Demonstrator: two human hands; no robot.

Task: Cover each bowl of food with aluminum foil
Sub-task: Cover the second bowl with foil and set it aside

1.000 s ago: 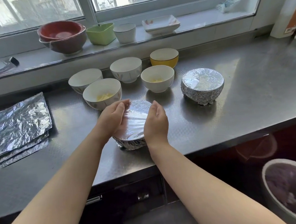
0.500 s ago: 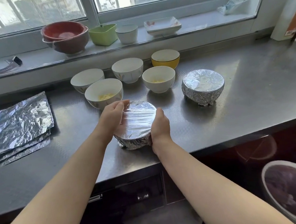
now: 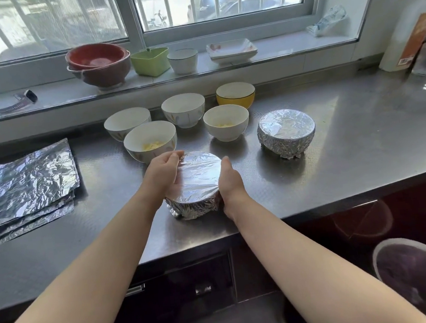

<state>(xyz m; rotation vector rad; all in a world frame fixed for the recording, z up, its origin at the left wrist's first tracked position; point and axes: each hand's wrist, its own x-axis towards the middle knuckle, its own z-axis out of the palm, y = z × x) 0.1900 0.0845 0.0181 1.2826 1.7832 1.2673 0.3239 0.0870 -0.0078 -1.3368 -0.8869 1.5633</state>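
A foil-wrapped bowl (image 3: pixel 196 186) stands near the front edge of the steel counter (image 3: pixel 349 153). My left hand (image 3: pixel 162 175) cups its left side and my right hand (image 3: pixel 231 183) presses against its right side. A second foil-covered bowl (image 3: pixel 286 133) sits to the right. Behind are several uncovered bowls: a white one with yellow food (image 3: pixel 150 142), another white one with yellow food (image 3: pixel 226 122), two more white bowls (image 3: pixel 127 122) (image 3: pixel 183 109) and a yellow bowl (image 3: pixel 235 95). A stack of foil sheets (image 3: pixel 24 184) lies at the left.
On the windowsill stand stacked red bowls (image 3: pixel 98 65), a green container (image 3: pixel 150 62), a white cup (image 3: pixel 182 60) and a square dish (image 3: pixel 231 51). A bin (image 3: pixel 421 279) stands on the floor at the lower right. A carton (image 3: pixel 413 40) leans at the far right.
My right hand slid from the top rim down the bowl's right side, pressing the foil. My left hand stayed on the left side. The view shifted slightly.
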